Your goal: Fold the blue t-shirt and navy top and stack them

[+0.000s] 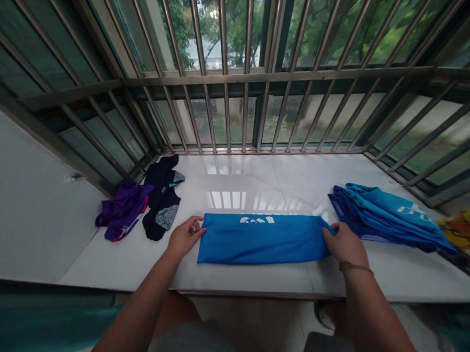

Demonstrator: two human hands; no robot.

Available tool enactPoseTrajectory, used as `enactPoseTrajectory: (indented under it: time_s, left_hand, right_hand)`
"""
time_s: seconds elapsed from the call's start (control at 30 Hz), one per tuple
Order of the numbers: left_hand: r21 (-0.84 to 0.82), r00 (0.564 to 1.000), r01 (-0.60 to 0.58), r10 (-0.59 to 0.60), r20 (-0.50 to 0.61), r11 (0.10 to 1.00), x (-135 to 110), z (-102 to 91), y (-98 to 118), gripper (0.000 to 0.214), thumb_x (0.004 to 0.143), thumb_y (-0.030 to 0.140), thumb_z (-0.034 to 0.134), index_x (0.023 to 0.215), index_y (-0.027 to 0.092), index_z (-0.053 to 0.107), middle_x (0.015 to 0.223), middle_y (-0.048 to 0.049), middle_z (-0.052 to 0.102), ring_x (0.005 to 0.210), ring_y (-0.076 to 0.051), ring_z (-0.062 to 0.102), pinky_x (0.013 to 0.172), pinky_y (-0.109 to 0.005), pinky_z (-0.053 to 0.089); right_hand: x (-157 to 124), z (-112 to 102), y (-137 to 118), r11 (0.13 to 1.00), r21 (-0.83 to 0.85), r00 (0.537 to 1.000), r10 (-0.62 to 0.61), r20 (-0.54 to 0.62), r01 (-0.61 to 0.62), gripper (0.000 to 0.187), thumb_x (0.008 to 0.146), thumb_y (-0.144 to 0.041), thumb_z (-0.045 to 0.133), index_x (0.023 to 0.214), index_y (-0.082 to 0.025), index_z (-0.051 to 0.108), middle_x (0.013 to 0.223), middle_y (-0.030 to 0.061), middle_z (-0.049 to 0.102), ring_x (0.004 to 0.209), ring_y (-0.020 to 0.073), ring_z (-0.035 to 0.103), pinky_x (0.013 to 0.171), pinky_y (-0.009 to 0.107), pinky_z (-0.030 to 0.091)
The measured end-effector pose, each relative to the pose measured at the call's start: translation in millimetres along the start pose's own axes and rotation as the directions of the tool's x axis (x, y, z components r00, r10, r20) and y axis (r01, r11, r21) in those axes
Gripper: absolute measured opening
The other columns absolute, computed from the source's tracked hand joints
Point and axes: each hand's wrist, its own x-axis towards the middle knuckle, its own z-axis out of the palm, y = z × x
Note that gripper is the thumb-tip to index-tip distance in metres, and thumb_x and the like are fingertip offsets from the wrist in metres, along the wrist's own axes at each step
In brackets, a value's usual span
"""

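A bright blue garment (264, 243) lies folded into a long flat strip on the white ledge, with part of a white print at its far edge. My left hand (186, 236) is closed at the strip's upper left corner, thumb and fingers pinching the fabric. At the other end, my right hand (346, 242) grips the right edge, where the cloth bunches up slightly. The folding hides what kind of garment it is.
On the left of the white ledge (240, 278) lie a crumpled purple garment (124, 208) and a dark navy one (161, 198). Folded blue clothes (387, 215) sit at the right, beside a yellow patterned item (466, 229). Metal window bars (227, 113) enclose the far side.
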Motion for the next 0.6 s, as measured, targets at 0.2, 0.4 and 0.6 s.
enactPoseTrajectory:
  time_s: [0.2,0.4,0.6]
  left_hand:
    - [-0.015,0.993,-0.116,0.116,0.006,0.993,2.1,-1.0,-2.4,0.024,0.096,0.048,0.068,0.099,0.029,0.082,0.090,-0.0003,0.073,0.072,-0.018,0.063,0.071,-0.030,0.050]
    - [0.051,0.991,-0.124,0.121,0.058,0.991,3.7,-1.8,-4.2,0.034,0.103,0.051,0.058,0.109,0.032,0.086,0.099,-0.0016,0.080,0.082,-0.020,0.071,0.076,-0.033,0.053]
    - [0.060,0.997,-0.075,0.076,-0.014,0.995,4.5,0.5,-13.8,0.053,0.108,0.047,0.038,0.099,0.025,0.086,0.112,-0.0087,0.085,0.111,-0.029,0.076,0.107,-0.044,0.057]
  right_hand:
    - [-50.7,-10.8,-111.2,0.955,0.236,0.980,-0.155,-0.128,0.182,0.022,0.096,-0.031,0.068,0.117,-0.023,0.066,0.107,0.0087,0.079,0.090,0.0239,0.073,0.072,0.030,0.042]
    - [-122.1,17.8,-245.3,0.816,0.257,0.850,-0.526,-0.041,0.518,0.016,0.102,-0.013,0.058,0.116,-0.021,0.063,0.114,0.0087,0.076,0.102,0.0214,0.071,0.084,0.030,0.047]
    - [-189.2,80.8,-307.0,0.683,0.163,0.644,-0.727,0.238,0.712,0.027,0.112,-0.013,0.044,0.132,-0.020,0.062,0.123,0.0138,0.073,0.110,0.0268,0.071,0.088,0.038,0.052]
